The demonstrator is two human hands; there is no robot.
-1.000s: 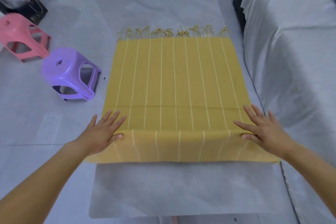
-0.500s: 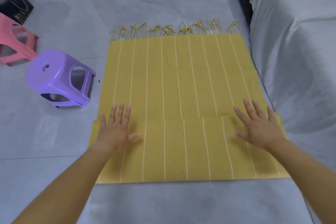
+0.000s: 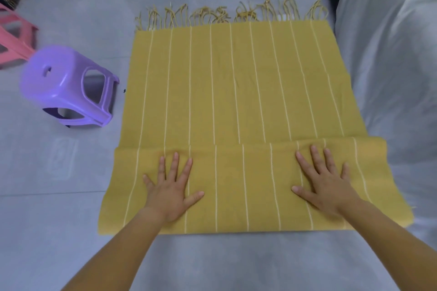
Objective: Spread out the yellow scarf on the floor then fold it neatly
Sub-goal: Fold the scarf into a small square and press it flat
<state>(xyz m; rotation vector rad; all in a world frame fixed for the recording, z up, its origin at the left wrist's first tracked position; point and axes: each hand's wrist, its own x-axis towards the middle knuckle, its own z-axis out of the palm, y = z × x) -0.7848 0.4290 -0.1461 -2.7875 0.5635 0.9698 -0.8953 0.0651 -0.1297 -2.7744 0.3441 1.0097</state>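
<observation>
The yellow scarf (image 3: 236,92) with thin white stripes lies flat on the grey floor cloth, its fringe at the far end. Its near part is folded over as a wide band across the front. My left hand (image 3: 171,190) presses flat on the left part of that band, fingers spread and straight. On the band's right part my right hand (image 3: 324,182) lies flat in the same way. Neither hand grips the cloth.
A purple plastic stool (image 3: 68,85) stands just left of the scarf, a pink stool (image 3: 11,40) behind it. A piece of furniture draped in white sheet (image 3: 390,66) runs along the scarf's right side. Grey floor cloth (image 3: 212,262) lies in front.
Both hands slid inward along the folded band, pressing it flat; a second ago they were at its outer edges. The view has moved closer to the scarf.
</observation>
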